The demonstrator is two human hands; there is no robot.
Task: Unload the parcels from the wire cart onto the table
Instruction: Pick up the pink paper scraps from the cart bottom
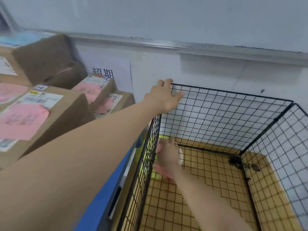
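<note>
While the left hand [164,97] gripped the wire cart [216,104] rim, the right hand's [166,157] spread fingers [160,145] risked fumbling the last parcel [157,174] beneath them.

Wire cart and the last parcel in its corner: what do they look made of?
Wire cart: thin metal rod in a black, probably painted or coated finish, joined in an open square grid. Parcel under the right hand: it looks like soft yellow-green plastic film, though blur and the hand hide most of it. The left hand grips the cart's rim.

boxes [41,110] on table [100,197] | wire cart [233,114] right of table
</note>
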